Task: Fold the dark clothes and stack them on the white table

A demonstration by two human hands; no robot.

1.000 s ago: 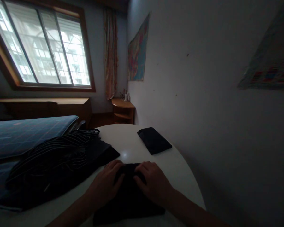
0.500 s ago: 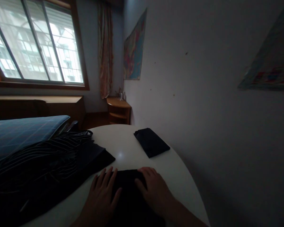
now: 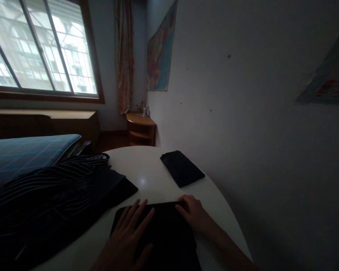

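A folded black garment [image 3: 166, 229] lies flat on the white round table in front of me; its exact kind does not show. My left hand [image 3: 130, 231] rests palm down on its left part, with the fingers spread. At the garment's far right corner, my right hand [image 3: 193, 212] has its fingers bent over the edge and its thumb close to them, pinching the cloth. A smaller folded dark cloth piece [image 3: 182, 168] lies farther off, near the table's right rim, touched by neither hand.
A heap of dark clothes, some white-striped [image 3: 53, 195], covers the table's left side. Behind it is a blue plaid padded board [image 3: 31, 154]. The white table [image 3: 141, 162] curves close to the wall [image 3: 257, 131] on the right. A wooden corner shelf [image 3: 141, 119] stands beyond.
My right hand has slid right to the garment's far corner and its fingers have curled in. The left hand has shifted slightly right, fingers still spread. More of the garment's top shows.
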